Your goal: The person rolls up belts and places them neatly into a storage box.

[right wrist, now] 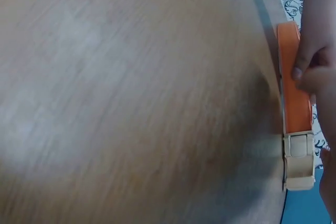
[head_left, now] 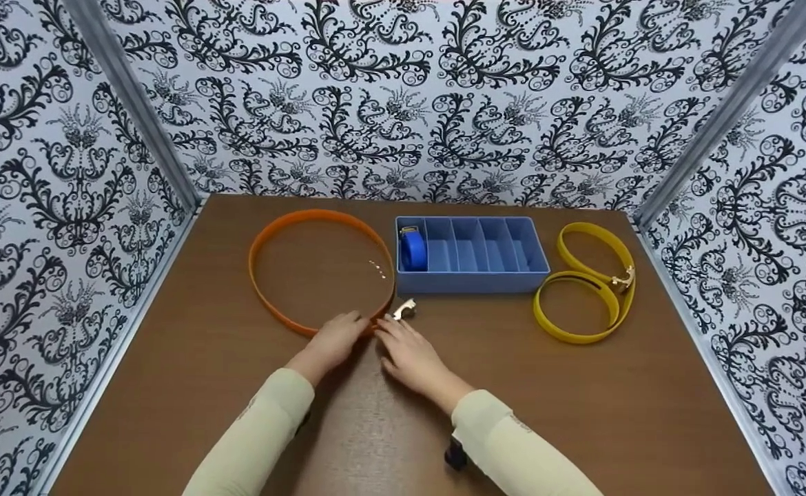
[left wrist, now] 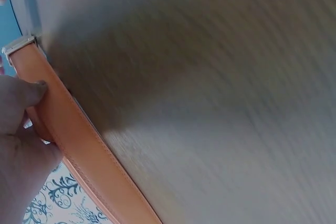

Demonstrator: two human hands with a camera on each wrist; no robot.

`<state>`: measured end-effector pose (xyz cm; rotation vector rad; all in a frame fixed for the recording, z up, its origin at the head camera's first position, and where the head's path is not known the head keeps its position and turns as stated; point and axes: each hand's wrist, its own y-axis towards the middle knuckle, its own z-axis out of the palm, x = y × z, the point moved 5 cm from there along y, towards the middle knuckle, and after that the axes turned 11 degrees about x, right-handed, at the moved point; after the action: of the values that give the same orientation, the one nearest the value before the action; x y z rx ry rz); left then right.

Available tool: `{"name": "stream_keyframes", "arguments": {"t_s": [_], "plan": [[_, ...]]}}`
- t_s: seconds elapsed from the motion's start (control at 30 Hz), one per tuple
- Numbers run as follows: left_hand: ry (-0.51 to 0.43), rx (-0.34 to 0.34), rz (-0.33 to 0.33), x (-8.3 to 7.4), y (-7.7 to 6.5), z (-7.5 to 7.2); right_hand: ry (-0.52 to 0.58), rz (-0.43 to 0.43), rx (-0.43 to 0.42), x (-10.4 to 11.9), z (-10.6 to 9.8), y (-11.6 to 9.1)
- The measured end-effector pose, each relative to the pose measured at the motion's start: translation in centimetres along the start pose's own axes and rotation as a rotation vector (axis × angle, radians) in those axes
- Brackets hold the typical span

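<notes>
An orange belt (head_left: 317, 215) stands on its edge in a large loop at the left of the table, its metal buckle (head_left: 405, 309) at the near right end. My left hand (head_left: 335, 340) grips the strap at the loop's near side, its thumb on the orange face in the left wrist view. Right beside it, my right hand (head_left: 413, 355) holds the strap just short of the buckle. The right wrist view shows thumb and fingertips of the two hands close together on the strap (right wrist: 295, 109). Most right-hand fingers are hidden there.
A blue tray (head_left: 472, 282) with several compartments stands behind the buckle. A rolled blue belt (head_left: 413, 249) sits in its leftmost compartment. To the right lies a yellow belt (head_left: 575, 337) in two loops with a metal buckle. Patterned walls (head_left: 403, 103) border the brown table (head_left: 582, 413).
</notes>
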<state>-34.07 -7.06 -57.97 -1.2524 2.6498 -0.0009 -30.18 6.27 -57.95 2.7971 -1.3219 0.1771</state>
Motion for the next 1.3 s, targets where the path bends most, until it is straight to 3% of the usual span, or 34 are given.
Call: {"name": "stream_keyframes", "arguments": {"t_s": [0.2, 0.4, 0.57, 0.77, 1.3], "plan": [[0.028, 0.003, 0.048, -0.7, -0.2, 0.6, 0.014, 0.043, -0.177, -0.4, -0.3, -0.1], [0.112, 0.029, 0.074, -0.9, -0.8, 1.2, -0.108, 0.068, -0.277, -0.9, -0.7, -0.5], [0.153, -0.023, 0.094, -0.6, -1.3, 1.2, -0.195, 0.08, -0.238, -1.2, -0.8, -0.7], [0.157, -0.011, 0.104, -0.1, -1.7, 1.3, -0.23, 0.127, -0.16, -2.1, -0.9, -1.2], [0.11, -0.006, 0.124, 0.7, -2.6, 1.1, -0.153, 0.027, -0.194, -5.7, -1.5, -4.1]]}}
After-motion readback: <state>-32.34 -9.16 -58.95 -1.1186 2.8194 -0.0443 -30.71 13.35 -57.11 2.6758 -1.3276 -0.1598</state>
